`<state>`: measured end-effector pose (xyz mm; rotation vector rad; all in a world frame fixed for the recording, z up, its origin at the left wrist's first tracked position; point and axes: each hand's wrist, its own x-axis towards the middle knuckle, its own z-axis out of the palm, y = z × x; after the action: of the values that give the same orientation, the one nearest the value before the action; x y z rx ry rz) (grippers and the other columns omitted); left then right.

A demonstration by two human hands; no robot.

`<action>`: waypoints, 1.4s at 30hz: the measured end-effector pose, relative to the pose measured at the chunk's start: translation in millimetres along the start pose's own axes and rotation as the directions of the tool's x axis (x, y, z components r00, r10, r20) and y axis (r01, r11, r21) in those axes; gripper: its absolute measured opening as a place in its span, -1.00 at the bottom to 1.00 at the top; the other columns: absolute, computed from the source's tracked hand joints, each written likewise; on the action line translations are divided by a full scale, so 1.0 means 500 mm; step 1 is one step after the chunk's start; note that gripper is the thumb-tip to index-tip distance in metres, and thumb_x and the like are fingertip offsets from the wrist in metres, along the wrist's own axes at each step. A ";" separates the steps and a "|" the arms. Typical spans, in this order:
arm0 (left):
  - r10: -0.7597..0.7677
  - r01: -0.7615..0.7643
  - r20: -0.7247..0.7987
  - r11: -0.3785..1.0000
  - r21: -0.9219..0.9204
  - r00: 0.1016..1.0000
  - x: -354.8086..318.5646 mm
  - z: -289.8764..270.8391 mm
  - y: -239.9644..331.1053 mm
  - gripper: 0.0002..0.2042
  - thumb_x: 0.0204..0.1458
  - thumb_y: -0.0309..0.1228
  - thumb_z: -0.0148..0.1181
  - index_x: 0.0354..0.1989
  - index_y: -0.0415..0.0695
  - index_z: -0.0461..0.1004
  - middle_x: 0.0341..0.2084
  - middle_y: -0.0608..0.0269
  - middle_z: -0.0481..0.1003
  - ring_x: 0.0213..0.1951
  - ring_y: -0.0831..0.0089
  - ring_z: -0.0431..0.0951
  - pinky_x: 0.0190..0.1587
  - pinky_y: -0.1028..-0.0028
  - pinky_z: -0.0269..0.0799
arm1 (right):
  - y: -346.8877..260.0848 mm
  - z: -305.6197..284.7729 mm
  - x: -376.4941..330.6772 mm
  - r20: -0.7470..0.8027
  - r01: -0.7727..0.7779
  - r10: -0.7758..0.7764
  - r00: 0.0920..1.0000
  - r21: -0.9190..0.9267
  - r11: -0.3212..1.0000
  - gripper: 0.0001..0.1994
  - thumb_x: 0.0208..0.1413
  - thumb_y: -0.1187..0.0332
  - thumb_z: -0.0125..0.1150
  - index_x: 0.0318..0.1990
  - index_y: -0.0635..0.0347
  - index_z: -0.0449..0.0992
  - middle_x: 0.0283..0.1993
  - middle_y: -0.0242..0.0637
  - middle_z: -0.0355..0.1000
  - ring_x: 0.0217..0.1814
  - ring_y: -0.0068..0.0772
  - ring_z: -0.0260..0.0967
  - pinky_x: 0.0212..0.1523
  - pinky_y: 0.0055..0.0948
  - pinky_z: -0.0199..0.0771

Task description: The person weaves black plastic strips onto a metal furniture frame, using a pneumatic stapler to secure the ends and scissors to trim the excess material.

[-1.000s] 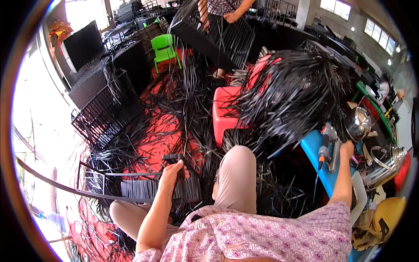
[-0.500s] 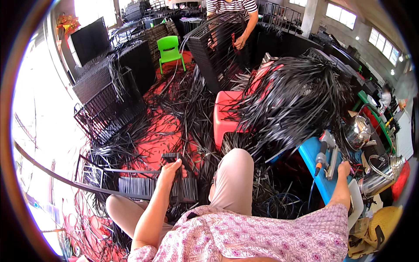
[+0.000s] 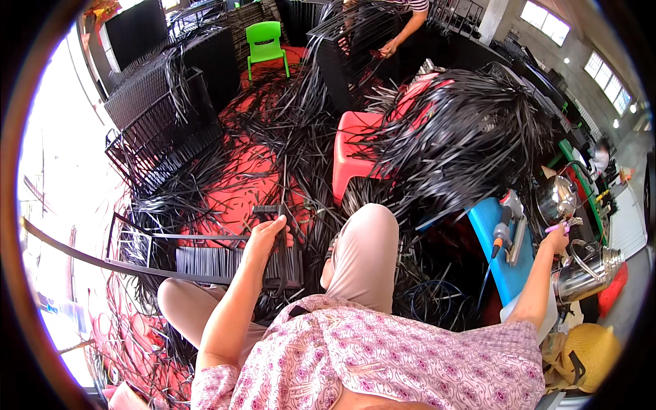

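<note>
My left hand (image 3: 267, 237) is closed round a black bar at the corner of a black woven frame (image 3: 232, 263), which rests by my bent legs. Black strips are woven tightly across part of this frame, and a long flat strip (image 3: 75, 251) curves away from it to the left. On the right, my arm is stretched out over the blue stool (image 3: 497, 239). Its hand (image 3: 557, 240) is closed on a small pink-handled tool (image 3: 564, 228), whose exact kind I cannot make out. A grey power tool (image 3: 504, 225) with an orange tip lies on the stool.
A heap of black strips (image 3: 465, 143) covers a red stool (image 3: 352, 126). Metal kettles (image 3: 589, 273) stand beside my right arm. Loose strips litter the red floor covering (image 3: 249, 174). Farther off are a green chair (image 3: 265, 48), black woven panels (image 3: 157, 75) and another person's arm (image 3: 406, 34).
My right hand has moved outward and farther away, and a pink-handled tool now shows in it. The left hand keeps its grip on the frame. My view has tilted down slightly.
</note>
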<state>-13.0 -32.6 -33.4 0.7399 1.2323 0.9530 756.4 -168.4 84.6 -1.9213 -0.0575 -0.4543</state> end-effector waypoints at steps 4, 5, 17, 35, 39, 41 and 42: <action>-0.043 0.037 0.041 0.991 0.132 0.998 0.015 0.007 0.035 -0.64 0.11 -0.12 0.20 -0.36 -0.26 0.51 -0.54 0.17 0.56 -0.53 0.38 0.60 -0.51 0.47 0.52 | -0.067 0.025 -0.036 -0.051 0.236 -0.234 0.971 0.365 0.900 -0.56 0.00 0.08 0.27 -0.13 0.31 0.56 -0.26 -0.27 0.53 -0.33 -0.34 0.44 -0.27 -0.32 0.39; -0.046 0.040 0.042 0.990 0.133 0.998 0.019 0.003 0.040 -0.64 0.11 -0.12 0.20 -0.36 -0.26 0.51 -0.54 0.17 0.56 -0.53 0.39 0.60 -0.51 0.49 0.52 | -0.101 0.033 -0.086 0.073 0.143 -0.203 0.976 0.486 0.862 -0.59 0.01 0.10 0.28 -0.15 0.28 0.56 -0.36 -0.36 0.50 -0.42 -0.45 0.40 -0.41 -0.40 0.39; -0.052 0.038 0.076 0.984 0.175 0.996 0.051 -0.007 0.048 -0.63 0.11 -0.08 0.19 -0.35 -0.22 0.51 -0.54 0.24 0.54 -0.53 0.46 0.59 -0.46 0.52 0.53 | -0.240 0.043 -0.684 0.751 -0.372 -0.136 0.647 0.466 0.803 -0.83 0.11 0.18 0.29 -0.25 0.01 0.55 -0.59 -0.66 0.20 -0.67 -0.83 0.11 -0.72 -0.76 -0.03; -0.013 0.000 0.065 0.980 0.197 0.998 0.044 -0.001 0.053 -0.65 0.14 -0.11 0.15 -0.39 -0.21 0.51 -0.59 0.31 0.51 -0.56 0.53 0.53 -0.50 0.54 0.44 | -0.207 0.022 -0.981 0.905 -0.502 -0.200 0.376 0.380 0.777 -0.72 0.17 0.28 0.17 -0.03 0.21 0.50 -0.55 -0.61 0.20 -0.57 -0.79 0.12 -0.56 -0.72 0.09; -0.020 0.010 0.052 0.983 0.181 0.998 0.046 -0.001 0.049 -0.65 0.14 -0.13 0.15 -0.39 -0.23 0.52 -0.58 0.30 0.51 -0.56 0.52 0.53 -0.51 0.53 0.45 | -0.186 0.030 -0.996 0.902 -0.473 -0.218 0.372 0.386 0.792 -0.73 0.18 0.30 0.17 -0.01 0.16 0.52 -0.57 -0.61 0.23 -0.60 -0.82 0.10 -0.62 -0.75 0.02; -0.011 0.002 0.046 0.984 0.176 0.999 0.053 -0.003 0.042 -0.65 0.14 -0.13 0.16 -0.40 -0.23 0.51 -0.58 0.29 0.51 -0.57 0.51 0.53 -0.51 0.53 0.45 | -0.186 0.028 -1.000 0.913 -0.479 -0.207 0.351 0.365 0.798 -0.71 0.18 0.25 0.19 -0.03 0.23 0.50 -0.55 -0.61 0.22 -0.57 -0.79 0.12 -0.56 -0.73 0.07; -0.010 0.002 0.046 0.984 0.179 0.999 0.057 -0.006 0.037 -0.64 0.13 -0.12 0.16 -0.40 -0.24 0.51 -0.59 0.28 0.51 -0.57 0.51 0.53 -0.53 0.53 0.44 | -0.183 0.027 -1.002 0.914 -0.473 -0.211 0.347 0.364 0.803 -0.70 0.18 0.25 0.19 -0.02 0.23 0.50 -0.55 -0.61 0.21 -0.57 -0.79 0.12 -0.56 -0.73 0.07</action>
<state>-17.6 1.3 -29.9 0.8941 1.2897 0.8227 273.7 -33.9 -8.2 -1.2709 -0.7173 0.8277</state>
